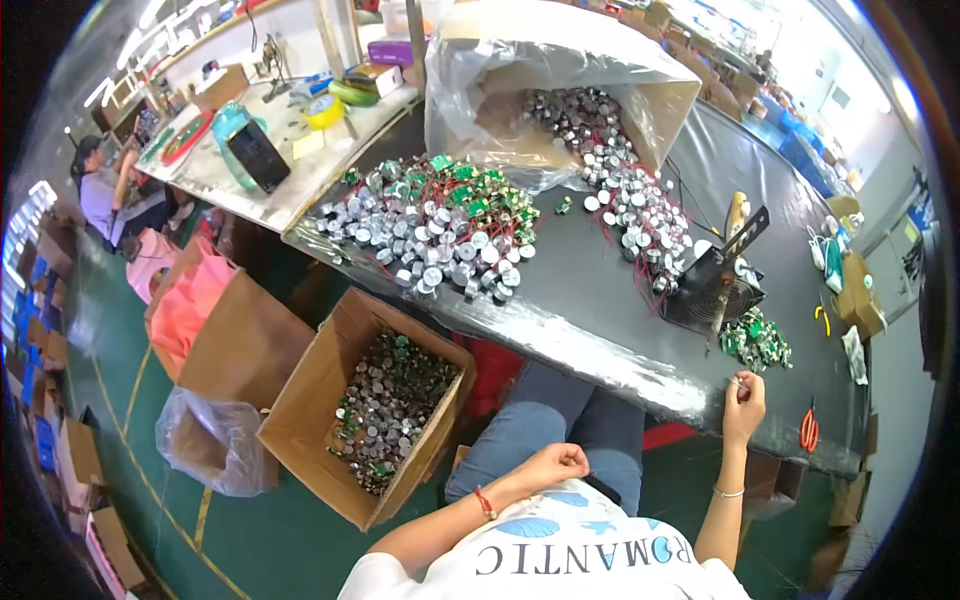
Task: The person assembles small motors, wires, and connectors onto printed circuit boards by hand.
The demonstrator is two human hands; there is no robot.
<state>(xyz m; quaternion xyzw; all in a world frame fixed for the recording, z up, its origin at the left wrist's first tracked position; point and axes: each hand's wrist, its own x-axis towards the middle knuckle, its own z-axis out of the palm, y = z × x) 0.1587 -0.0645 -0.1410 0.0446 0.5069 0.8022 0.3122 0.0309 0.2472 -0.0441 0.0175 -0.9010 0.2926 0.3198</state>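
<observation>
My right hand is at the table's front edge, its thumb and fingers pinched together around something tiny and greyish that I cannot make out. Just beyond it lies a small heap of green circuit boards. My left hand hangs over my lap with its fingers drawn together; whatever they may hold is hidden. Farther left on the black table is a big pile of round silver parts with red wires and green boards. More silver parts with red wires spill from a plastic-lined carton.
A black fan stands behind the boards, near a wooden-handled tool. Red-handled scissors lie at the right. An open carton of boards and silver parts stands by my left leg. Another person sits far left.
</observation>
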